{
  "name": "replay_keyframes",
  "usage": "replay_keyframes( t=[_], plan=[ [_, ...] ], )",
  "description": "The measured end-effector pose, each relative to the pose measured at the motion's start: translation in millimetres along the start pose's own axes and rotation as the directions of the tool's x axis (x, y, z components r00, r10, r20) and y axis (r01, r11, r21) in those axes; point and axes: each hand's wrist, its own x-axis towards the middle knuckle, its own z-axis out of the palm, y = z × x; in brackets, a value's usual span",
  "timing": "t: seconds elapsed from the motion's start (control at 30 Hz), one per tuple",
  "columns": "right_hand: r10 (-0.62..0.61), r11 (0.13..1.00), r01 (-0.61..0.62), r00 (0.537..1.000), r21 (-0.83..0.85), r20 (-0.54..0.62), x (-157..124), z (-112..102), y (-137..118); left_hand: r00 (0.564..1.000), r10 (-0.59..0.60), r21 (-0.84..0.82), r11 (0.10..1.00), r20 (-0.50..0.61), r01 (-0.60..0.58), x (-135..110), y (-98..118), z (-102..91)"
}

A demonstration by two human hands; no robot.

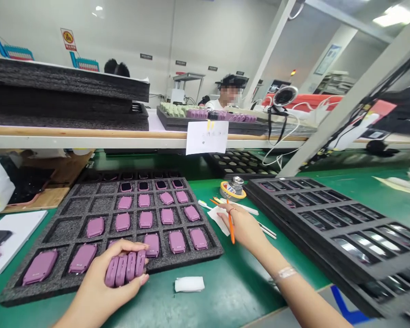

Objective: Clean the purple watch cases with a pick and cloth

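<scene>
My left hand is wrapped round a row of several purple watch cases, held on edge over the front of a black foam tray. Purple watch bodies lie in many of that tray's pockets, those at the back with dark screens facing up. Beyond the tray's right edge, my right hand has its fingers closed on a thin orange stick-like tool. A white wipe or paper lies at those fingertips; whether they grip it too is unclear. A folded white pad rests on the green table in front.
At right stands a stack of black trays with glossy dark parts. A yellow tape roll and slim tools lie between the trays. A shelf crosses overhead, with a slanted post. Behind it sits another person.
</scene>
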Motion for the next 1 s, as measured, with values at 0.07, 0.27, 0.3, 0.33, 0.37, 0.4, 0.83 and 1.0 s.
replay_keyframes(
  t=[0.07, 0.27, 0.3, 0.33, 0.37, 0.4, 0.83, 1.0],
  plan=[
    [0.058, 0.997, -0.056, 0.998, -0.058, 0.033, 6.1, 5.0, 15.7, 1.0, 0.008, 0.002, 1.0, -0.004, -0.008, 0.3, -1.3, -0.1],
    [0.103, 0.994, -0.103, 0.995, -0.046, -0.009, 8.0, -4.0, -1.5, 1.0, 0.007, -0.005, 1.0, 0.03, -0.007, -0.2, 1.5, -0.5],
    [0.072, 0.997, -0.072, 0.997, -0.009, -0.013, 5.9, -6.2, -15.9, 0.999, 0.005, 0.002, 1.0, 0.047, -0.005, -0.4, 3.5, -0.8],
    [0.026, 0.999, -0.025, 1.0, 0.036, -0.005, 2.2, -7.9, -33.2, 0.998, 0.001, 0.016, 1.0, 0.066, -0.002, -0.6, 5.8, -1.1],
    [-0.039, 0.995, 0.037, 0.999, 0.091, 0.024, -3.1, -9.2, -52.5, 0.998, 0.006, 0.032, 0.999, 0.069, -0.008, -0.6, 8.0, -1.4],
    [-0.109, 0.984, 0.1, 0.992, 0.148, 0.057, -9.7, -10.4, -72.6, 0.998, 0.006, 0.049, 0.999, 0.066, -0.009, -0.6, 9.9, -1.6],
    [-0.411, 0.885, 0.364, 0.904, 0.292, 0.12, -44.2, -12.5, -118.3, 0.993, 0.016, -0.092, 0.996, 0.117, -0.005, 1.6, 7.6, -2.1],
    [-0.316, 0.924, 0.29, 0.946, 0.248, 0.07, -45.0, -16.4, -121.6, 0.99, -0.004, -0.115, 0.993, 0.141, 0.02, 0.8, 7.8, -1.8]
  ],
)
